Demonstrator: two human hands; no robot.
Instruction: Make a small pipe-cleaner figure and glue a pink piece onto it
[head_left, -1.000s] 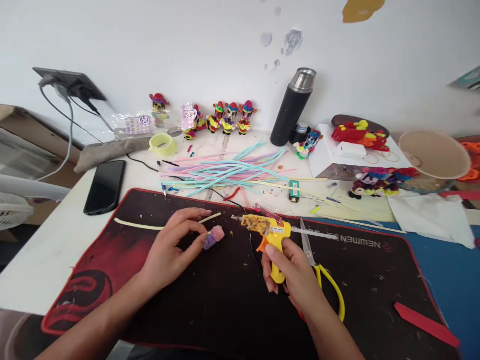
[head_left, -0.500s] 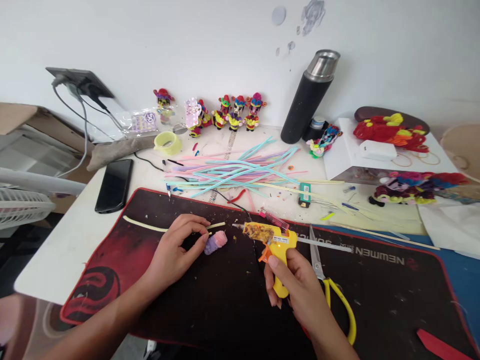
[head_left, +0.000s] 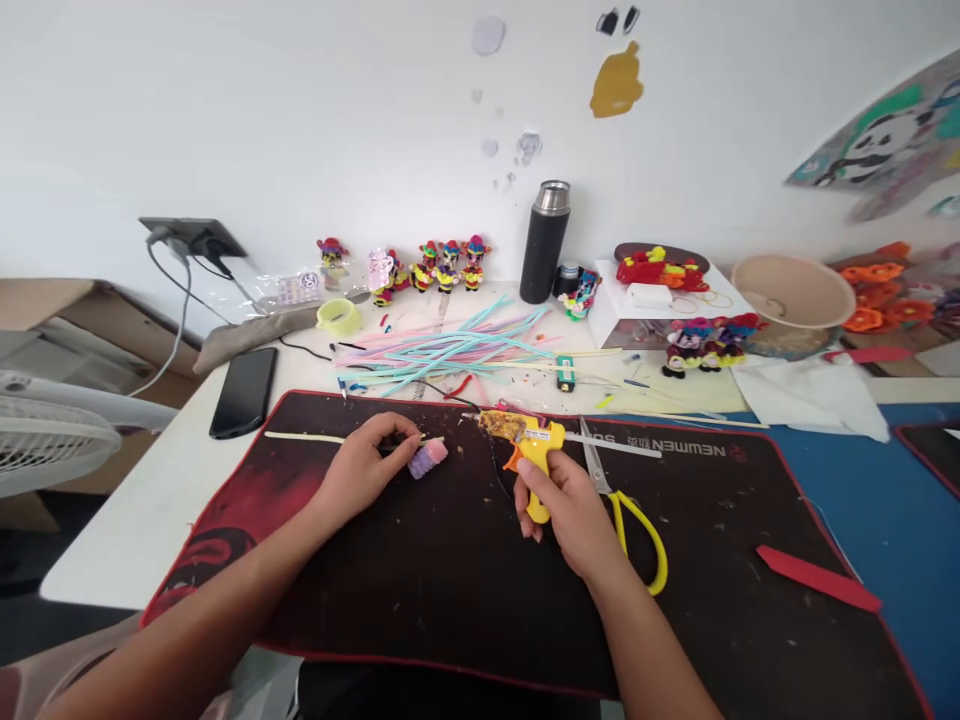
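My left hand point(head_left: 369, 462) pinches a pale yellow pipe cleaner point(head_left: 304, 437), whose long end stretches left across the black mat. Close to those fingertips is a small pink and purple fuzzy piece point(head_left: 427, 458); whether the fingers touch it I cannot tell. My right hand point(head_left: 564, 505) is wrapped round the grip of a yellow glue gun point(head_left: 541, 438) with an orange trigger. The gun's nozzle points left, a short way right of the fuzzy piece. A clear glue stick point(head_left: 615, 446) sticks out of its back. Yellow-handled scissors point(head_left: 616, 500) lie beside my right hand.
Loose pastel pipe cleaners point(head_left: 450, 345) are heaped behind the mat point(head_left: 450, 600). Several small figures point(head_left: 448, 268) stand by the wall, left of a black flask point(head_left: 545, 245). A phone point(head_left: 244, 392) lies left, a fan point(head_left: 37, 430) beyond it. A red strip point(head_left: 817, 578) lies right.
The camera view has shifted, showing more of the right side and the wall. My left hand's fingers have drawn closer together on the pipe cleaner. My right hand still holds the glue gun.
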